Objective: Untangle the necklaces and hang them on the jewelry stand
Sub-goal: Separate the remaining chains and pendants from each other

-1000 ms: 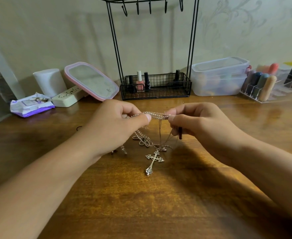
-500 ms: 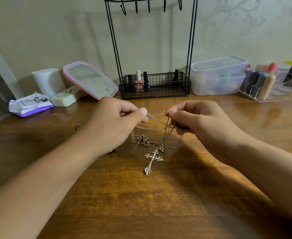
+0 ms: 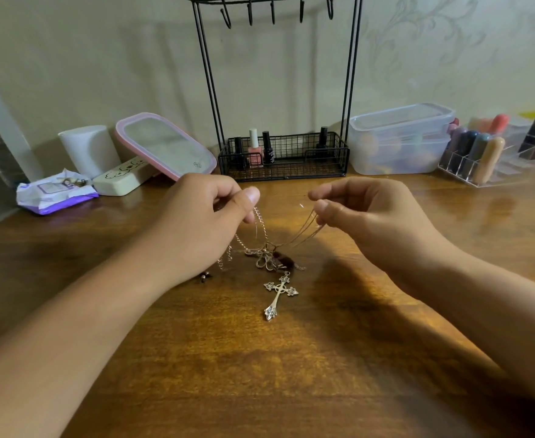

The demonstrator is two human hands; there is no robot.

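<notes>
A tangle of silver necklaces (image 3: 267,257) lies on the wooden table (image 3: 260,374) between my hands. A silver cross pendant (image 3: 279,294) rests flat below a bow-shaped pendant and a dark red stone (image 3: 282,259). My left hand (image 3: 203,222) pinches a beaded silver chain above the tangle. My right hand (image 3: 364,213) pinches thin strands that run down to the knot. The black wire jewelry stand (image 3: 279,90) stands behind, its top hooks bare.
The stand's basket (image 3: 283,156) holds nail polish bottles. A pink-rimmed mirror (image 3: 165,145), a white cup and a wipes pack (image 3: 54,192) sit at the left. A clear lidded box (image 3: 399,139) and an acrylic organiser (image 3: 493,153) stand at the right.
My hands have pulled apart, left going left and right going right. The chains, stretched level between the fingertips before, now slope down to the knot on the table.
</notes>
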